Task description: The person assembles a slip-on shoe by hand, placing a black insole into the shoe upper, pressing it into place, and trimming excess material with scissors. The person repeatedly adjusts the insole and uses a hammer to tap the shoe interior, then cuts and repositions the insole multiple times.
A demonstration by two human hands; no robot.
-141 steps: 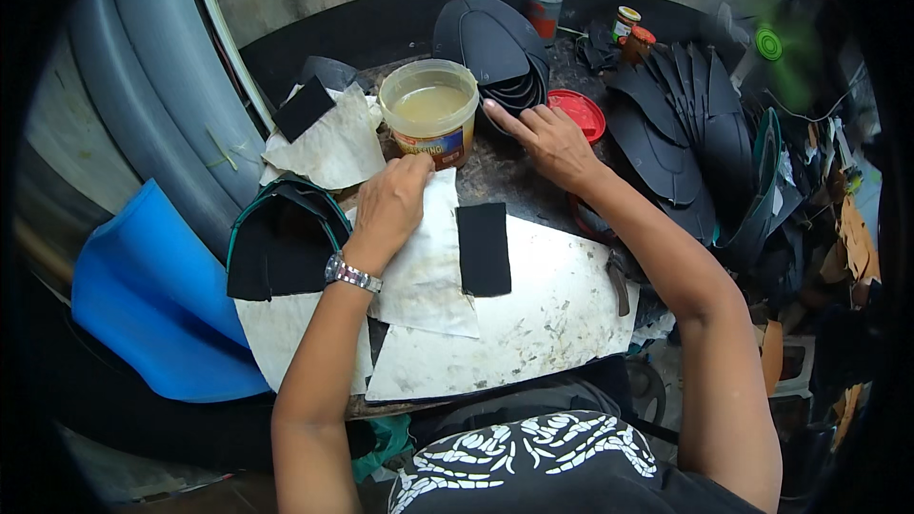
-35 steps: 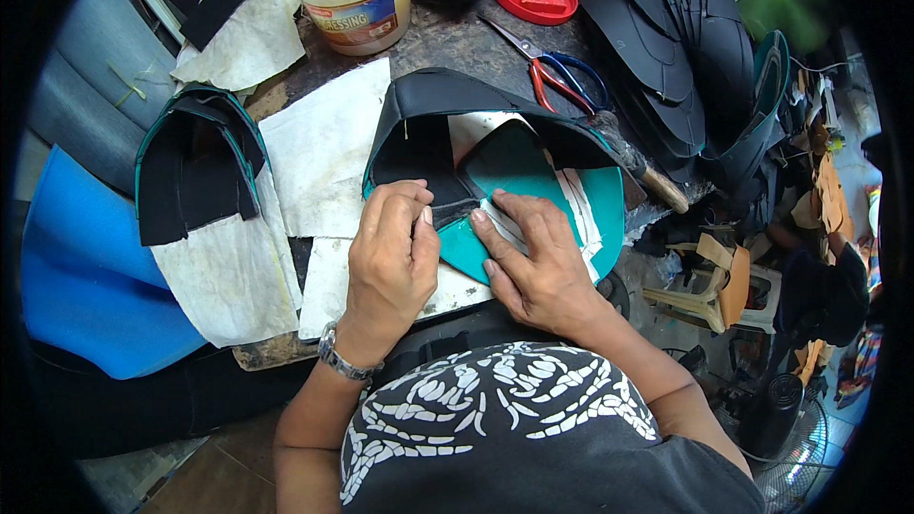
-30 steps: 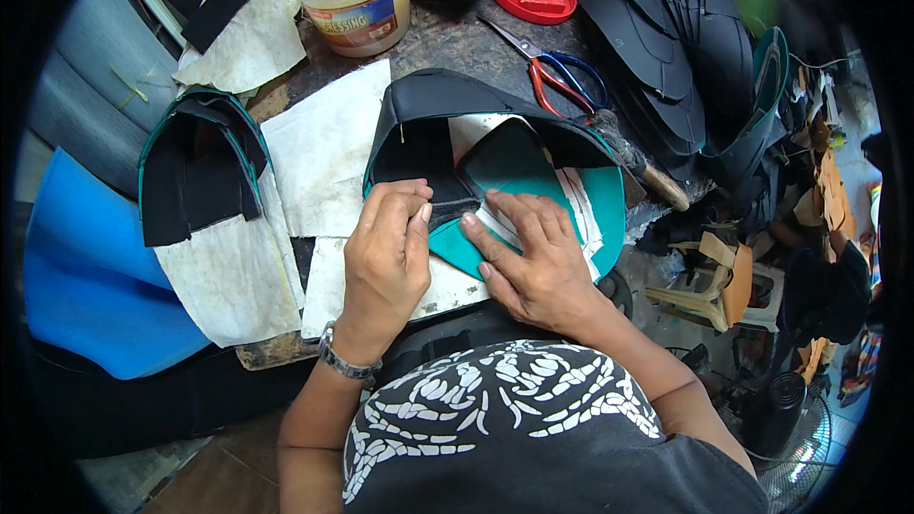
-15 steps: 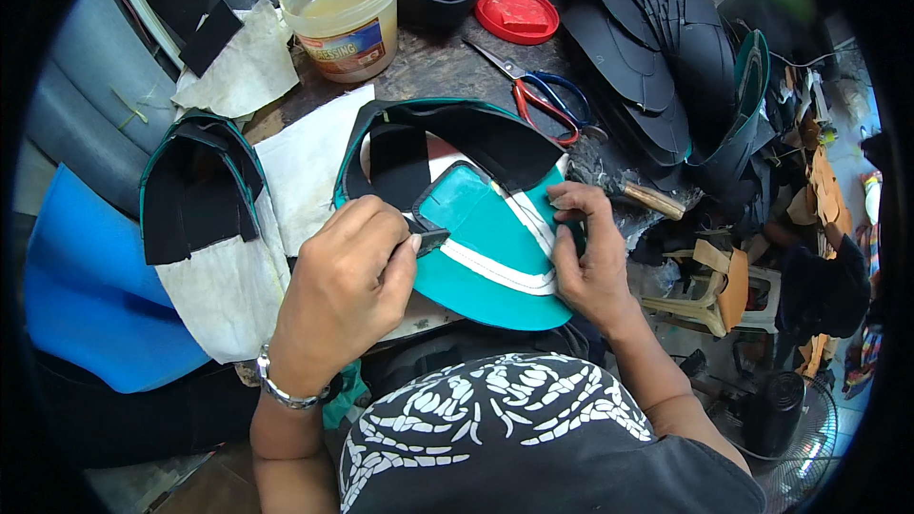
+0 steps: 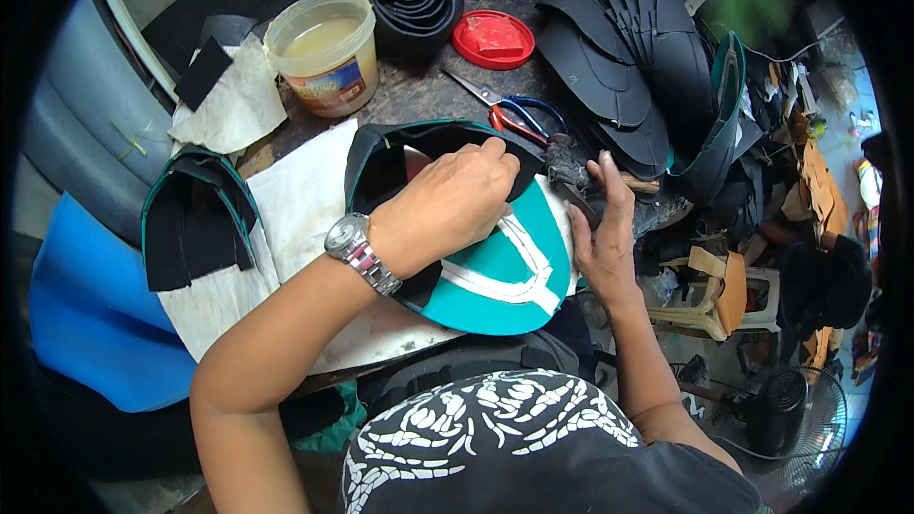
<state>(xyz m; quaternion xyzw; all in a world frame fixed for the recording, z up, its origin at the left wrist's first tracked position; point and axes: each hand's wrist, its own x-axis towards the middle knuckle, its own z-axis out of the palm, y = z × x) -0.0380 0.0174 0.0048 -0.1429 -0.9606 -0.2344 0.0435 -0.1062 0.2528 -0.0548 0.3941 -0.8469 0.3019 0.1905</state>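
Teal cap piece (image 5: 495, 271), centre frame: light, floppy cloth.
Left hand (image 5: 447, 205) pinches its black edge; right hand (image 5: 600, 238) lies open, steadying the rim.

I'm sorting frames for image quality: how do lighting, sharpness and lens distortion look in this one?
Head view: soft, even daylight, with no harsh glare; the left hand and teal cap piece are sharp. The fisheye bends the grey pipes at the left rim, and a black vignette rings the frame. The right hand near the hammer is clear; the far right clutter is overexposed and slightly soft.
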